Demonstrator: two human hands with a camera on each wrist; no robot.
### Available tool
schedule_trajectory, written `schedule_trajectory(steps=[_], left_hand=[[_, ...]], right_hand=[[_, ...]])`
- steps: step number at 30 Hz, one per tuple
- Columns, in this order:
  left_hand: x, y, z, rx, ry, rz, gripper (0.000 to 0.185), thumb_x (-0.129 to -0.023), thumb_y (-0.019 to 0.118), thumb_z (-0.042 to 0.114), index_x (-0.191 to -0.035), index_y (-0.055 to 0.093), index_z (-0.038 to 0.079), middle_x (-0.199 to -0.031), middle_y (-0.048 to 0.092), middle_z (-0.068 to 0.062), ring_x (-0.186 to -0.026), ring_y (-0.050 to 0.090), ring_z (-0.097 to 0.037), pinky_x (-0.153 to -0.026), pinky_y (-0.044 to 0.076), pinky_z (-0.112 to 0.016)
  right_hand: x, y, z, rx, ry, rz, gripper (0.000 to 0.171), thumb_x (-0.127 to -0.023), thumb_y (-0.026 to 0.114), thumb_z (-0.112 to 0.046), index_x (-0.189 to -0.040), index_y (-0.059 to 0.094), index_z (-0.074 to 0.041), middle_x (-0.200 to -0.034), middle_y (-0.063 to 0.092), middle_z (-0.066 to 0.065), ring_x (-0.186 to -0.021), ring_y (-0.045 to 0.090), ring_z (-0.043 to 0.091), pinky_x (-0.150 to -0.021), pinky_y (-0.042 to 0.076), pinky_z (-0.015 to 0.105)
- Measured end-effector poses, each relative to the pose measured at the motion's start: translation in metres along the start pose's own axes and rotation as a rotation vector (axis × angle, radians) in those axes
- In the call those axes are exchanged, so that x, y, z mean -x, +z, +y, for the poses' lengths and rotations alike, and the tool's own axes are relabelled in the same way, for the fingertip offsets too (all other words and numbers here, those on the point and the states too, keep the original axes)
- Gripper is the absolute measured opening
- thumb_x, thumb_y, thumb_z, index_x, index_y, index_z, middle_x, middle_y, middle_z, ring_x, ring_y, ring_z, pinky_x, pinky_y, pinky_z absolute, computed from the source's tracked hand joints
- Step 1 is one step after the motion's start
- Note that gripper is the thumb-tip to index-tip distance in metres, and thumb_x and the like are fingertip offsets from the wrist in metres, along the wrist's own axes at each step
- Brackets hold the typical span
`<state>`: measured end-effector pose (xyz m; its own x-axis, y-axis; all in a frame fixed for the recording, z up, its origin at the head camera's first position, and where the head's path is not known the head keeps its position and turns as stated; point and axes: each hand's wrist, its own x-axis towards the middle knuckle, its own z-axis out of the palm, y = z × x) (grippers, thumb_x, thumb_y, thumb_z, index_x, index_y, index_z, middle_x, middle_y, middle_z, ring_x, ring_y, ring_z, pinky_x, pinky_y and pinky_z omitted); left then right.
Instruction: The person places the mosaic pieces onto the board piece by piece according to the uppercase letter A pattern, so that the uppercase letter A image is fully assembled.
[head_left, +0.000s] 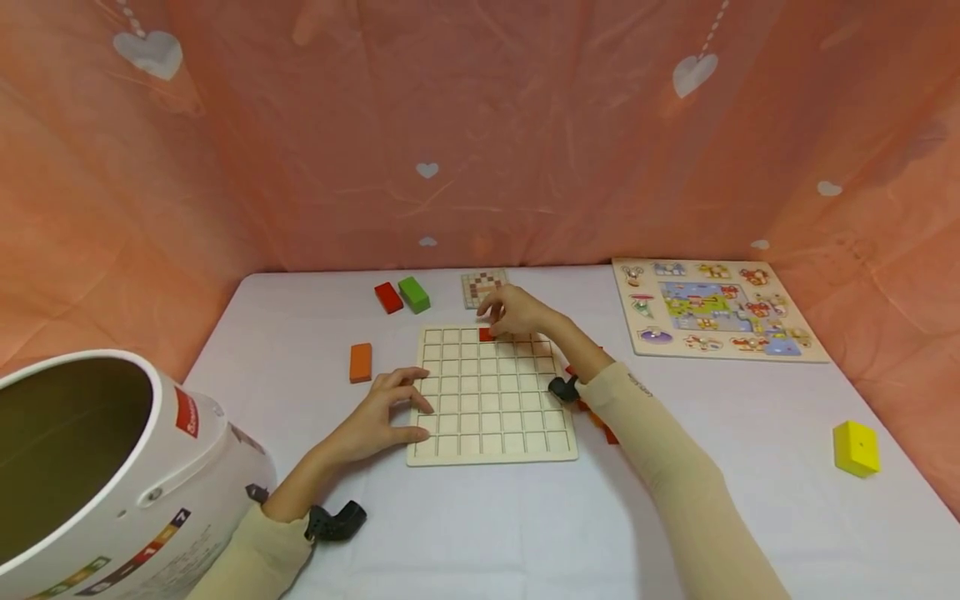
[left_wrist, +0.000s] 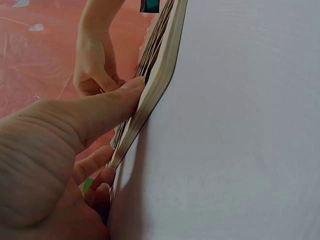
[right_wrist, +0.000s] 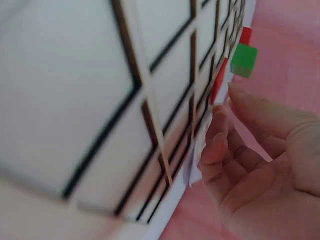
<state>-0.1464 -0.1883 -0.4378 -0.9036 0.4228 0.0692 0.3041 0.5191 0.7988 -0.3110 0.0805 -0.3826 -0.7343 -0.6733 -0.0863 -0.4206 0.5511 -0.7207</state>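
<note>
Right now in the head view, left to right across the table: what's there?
White cooker pot → orange block → red block → green block → wooden grid board → animal puzzle board → yellow block. Left out: the hands and the pattern card, which overlap the grid board's span.
</note>
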Motion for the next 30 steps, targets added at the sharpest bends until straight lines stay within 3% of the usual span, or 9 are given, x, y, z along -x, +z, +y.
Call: schedule_trajectory(steps=[4, 8, 11, 16, 22, 30], left_hand=[[0.000, 0.001, -0.001, 0.009, -0.006, -0.006, 0.021, -0.080, 0.084, 0.017, -0.097, 0.071, 0.017, -0.150, 0.041, -0.013, -0.136, 0.026, -0.036, -0.110, 0.023, -0.064], [0.000, 0.000, 0.001, 0.010, -0.012, -0.006, 0.022, -0.079, 0.085, 0.017, -0.097, 0.071, 0.018, -0.151, 0.040, -0.011, -0.137, 0.026, -0.034, -0.111, 0.023, -0.063], [-0.001, -0.001, 0.001, 0.008, -0.013, -0.005, 0.022, -0.079, 0.085, 0.016, -0.097, 0.071, 0.018, -0.151, 0.040, -0.011, -0.137, 0.026, -0.033, -0.111, 0.023, -0.062], [0.000, -0.002, 0.000, 0.003, -0.012, -0.007, 0.021, -0.080, 0.084, 0.017, -0.097, 0.071, 0.017, -0.151, 0.041, -0.012, -0.136, 0.026, -0.035, -0.110, 0.023, -0.063], [0.002, -0.003, -0.002, -0.015, -0.005, 0.003, 0.020, -0.080, 0.084, 0.017, -0.096, 0.072, 0.018, -0.149, 0.042, -0.013, -0.134, 0.028, -0.036, -0.109, 0.024, -0.064], [0.001, -0.003, -0.001, -0.005, 0.001, -0.002, 0.023, -0.078, 0.085, 0.016, -0.097, 0.071, 0.019, -0.150, 0.042, -0.012, -0.135, 0.028, -0.033, -0.109, 0.025, -0.062]], right_hand=[[0.022, -0.013, 0.010, -0.073, -0.023, 0.006, 0.031, -0.088, 0.068, 0.006, -0.119, 0.064, 0.011, -0.094, 0.065, 0.019, -0.085, 0.064, 0.029, -0.072, 0.053, 0.032], [0.060, -0.031, 0.028, -0.136, -0.037, -0.024, 0.033, -0.089, 0.067, 0.005, -0.122, 0.061, 0.012, -0.103, 0.067, 0.024, -0.096, 0.064, 0.034, -0.086, 0.053, 0.040], [0.092, -0.041, 0.045, -0.116, -0.007, -0.035, 0.036, -0.088, 0.068, 0.005, -0.123, 0.062, 0.010, -0.115, 0.067, 0.023, -0.107, 0.060, 0.036, -0.097, 0.047, 0.048], [0.131, -0.048, 0.068, -0.057, 0.042, -0.013, 0.035, -0.086, 0.069, 0.005, -0.121, 0.065, 0.004, -0.120, 0.066, 0.018, -0.112, 0.056, 0.035, -0.099, 0.040, 0.053], [0.144, -0.046, 0.078, -0.069, 0.044, -0.001, 0.036, -0.083, 0.069, 0.004, -0.119, 0.067, 0.000, -0.118, 0.066, 0.014, -0.112, 0.055, 0.033, -0.102, 0.037, 0.052], [0.142, -0.042, 0.080, -0.076, 0.059, 0.014, 0.037, -0.086, 0.071, 0.003, -0.121, 0.062, 0.007, -0.120, 0.064, 0.020, -0.110, 0.056, 0.035, -0.098, 0.044, 0.049]])
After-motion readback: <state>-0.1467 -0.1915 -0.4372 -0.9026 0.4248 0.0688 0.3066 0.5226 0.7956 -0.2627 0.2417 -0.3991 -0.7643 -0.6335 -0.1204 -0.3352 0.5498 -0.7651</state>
